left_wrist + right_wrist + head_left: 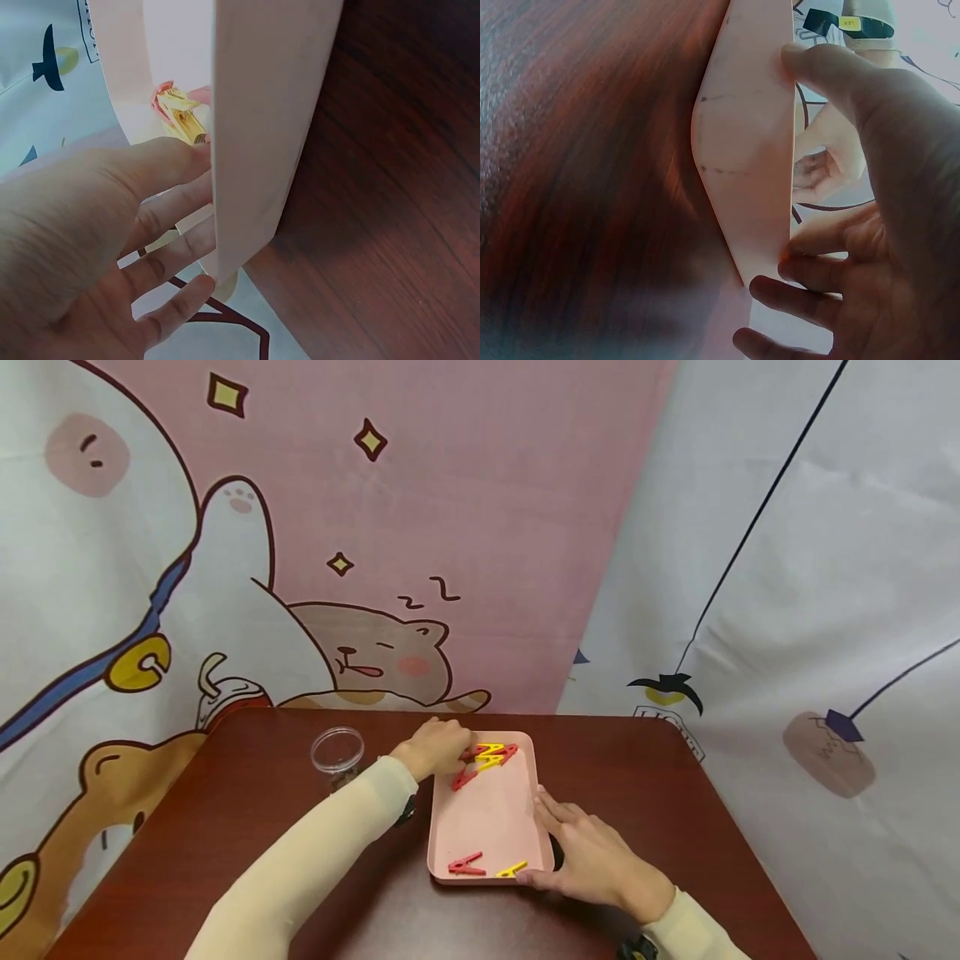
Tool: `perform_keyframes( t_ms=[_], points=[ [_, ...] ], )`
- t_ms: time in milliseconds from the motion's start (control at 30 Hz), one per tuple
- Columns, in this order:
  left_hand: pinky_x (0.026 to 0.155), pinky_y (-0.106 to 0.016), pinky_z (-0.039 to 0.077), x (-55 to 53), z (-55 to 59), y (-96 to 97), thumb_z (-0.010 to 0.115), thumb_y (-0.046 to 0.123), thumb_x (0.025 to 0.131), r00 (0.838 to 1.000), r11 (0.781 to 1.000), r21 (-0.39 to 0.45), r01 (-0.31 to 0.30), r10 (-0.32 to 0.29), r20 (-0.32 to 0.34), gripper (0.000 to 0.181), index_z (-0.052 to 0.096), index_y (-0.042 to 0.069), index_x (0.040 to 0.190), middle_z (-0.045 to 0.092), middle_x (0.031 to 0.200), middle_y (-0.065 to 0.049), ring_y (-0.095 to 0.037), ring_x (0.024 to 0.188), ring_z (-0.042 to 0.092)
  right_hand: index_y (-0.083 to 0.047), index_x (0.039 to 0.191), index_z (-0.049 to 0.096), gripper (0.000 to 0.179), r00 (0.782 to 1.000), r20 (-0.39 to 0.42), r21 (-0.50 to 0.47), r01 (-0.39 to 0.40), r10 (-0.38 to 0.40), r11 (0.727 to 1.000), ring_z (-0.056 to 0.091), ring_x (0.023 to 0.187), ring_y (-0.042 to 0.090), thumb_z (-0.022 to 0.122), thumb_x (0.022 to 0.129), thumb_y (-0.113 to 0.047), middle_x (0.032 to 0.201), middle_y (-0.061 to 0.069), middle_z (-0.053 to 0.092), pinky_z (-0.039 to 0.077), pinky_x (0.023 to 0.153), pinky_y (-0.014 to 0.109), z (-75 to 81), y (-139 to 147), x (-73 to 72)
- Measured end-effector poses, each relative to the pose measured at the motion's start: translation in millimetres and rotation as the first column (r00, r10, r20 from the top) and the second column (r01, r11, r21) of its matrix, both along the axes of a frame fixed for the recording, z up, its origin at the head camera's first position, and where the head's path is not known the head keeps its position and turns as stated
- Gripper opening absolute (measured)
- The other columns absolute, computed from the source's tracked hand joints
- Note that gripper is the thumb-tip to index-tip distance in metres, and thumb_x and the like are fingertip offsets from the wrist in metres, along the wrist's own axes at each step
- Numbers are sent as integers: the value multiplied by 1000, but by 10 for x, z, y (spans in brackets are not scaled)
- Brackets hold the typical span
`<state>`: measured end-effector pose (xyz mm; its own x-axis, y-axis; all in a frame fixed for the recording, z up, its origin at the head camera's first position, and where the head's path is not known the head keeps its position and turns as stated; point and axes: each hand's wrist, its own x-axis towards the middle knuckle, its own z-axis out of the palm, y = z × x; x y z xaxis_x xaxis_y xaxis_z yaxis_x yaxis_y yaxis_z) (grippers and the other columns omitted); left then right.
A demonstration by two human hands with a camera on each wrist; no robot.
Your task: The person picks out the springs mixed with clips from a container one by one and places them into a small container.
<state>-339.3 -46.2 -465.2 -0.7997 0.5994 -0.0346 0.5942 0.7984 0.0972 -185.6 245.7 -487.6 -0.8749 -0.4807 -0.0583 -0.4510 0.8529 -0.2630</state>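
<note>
A pink rectangular tray (491,818) lies on the table with red and yellow plastic clothespins in it. My left hand (438,747) reaches over the far left rim, its fingertips at a cluster with a yellow clothespin (489,762) and a red clothespin (464,780). In the left wrist view the tray wall (262,112) hides these fingertips, so I cannot tell whether they pinch a clothespin. My right hand (592,856) spans the near right corner, thumb and fingers spread and touching the rim. Close to its thumb lies another yellow clothespin (512,869), beside a red clothespin (467,865).
A clear round container (337,750) stands left of the tray, partly behind my left forearm. The dark reddish wooden table (630,777) ends at the back against a cartoon-printed cloth (517,527).
</note>
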Motion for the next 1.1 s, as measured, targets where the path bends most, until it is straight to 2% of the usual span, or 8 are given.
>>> perform_keyframes(
  t_ms=[167, 300, 433, 567, 833, 1100],
  points=[
    [84, -40, 51, -21, -7, 18, 87, 11, 102, 1000, 1000, 22, 23, -23, 11, 18, 86, 13, 119, 65, 81, 4, -16, 81, 59, -7, 176, 50, 123, 1000, -30, -1, 3, -3, 1000, 65, 155, 43, 78, 90, -91, 187, 15, 43, 65, 112, 61, -14, 8, -4],
    [90, -43, 53, -32, 4, 44, 89, 12, 101, 1000, 1000, -13, 28, -28, 11, 22, 87, 17, 122, 66, 84, 6, -16, 85, 61, -7, 177, 48, 124, 1000, -20, -5, 6, -6, 1000, 66, 153, 44, 78, 90, -91, 188, 15, 42, 66, 110, 60, -17, 11, -16],
    [97, -48, 56, -19, 31, 72, 92, 13, 100, 999, 998, -45, 32, -32, -3, 21, 88, 17, 121, 73, 88, 5, -17, 88, 63, -8, 178, 47, 126, 1000, -3, -3, 13, -13, 1000, 67, 152, 44, 76, 89, -93, 189, 14, 40, 66, 110, 60, -17, 7, -9],
    [97, -46, 57, -23, 1, 100, 92, 13, 100, 999, 996, -80, 39, -41, -24, 18, 88, 18, 118, 79, 94, 4, -15, 87, 62, -8, 178, 47, 126, 1000, -2, -2, 17, -17, 1000, 69, 150, 44, 77, 89, -92, 190, 14, 40, 67, 109, 60, -15, 10, 4],
    [88, -39, 50, -42, -33, 138, 93, 16, 101, 998, 988, -148, 36, -44, -51, 15, 86, 20, 113, 68, 87, 7, -14, 84, 58, -7, 177, 47, 127, 1000, 10, -5, 24, -24, 1000, 72, 147, 43, 76, 88, -93, 189, 15, 40, 68, 107, 60, -18, 8, 8],
    [90, -37, 59, -71, -37, 156, 93, 22, 102, 995, 972, -229, 43, -63, -79, 11, 87, 26, 111, 80, 95, 9, -11, 83, 60, -7, 178, 45, 127, 1000, 9, -23, 20, -20, 1000, 68, 152, 43, 78, 89, -92, 190, 15, 39, 67, 108, 60, -22, 24, -2]
  ],
)
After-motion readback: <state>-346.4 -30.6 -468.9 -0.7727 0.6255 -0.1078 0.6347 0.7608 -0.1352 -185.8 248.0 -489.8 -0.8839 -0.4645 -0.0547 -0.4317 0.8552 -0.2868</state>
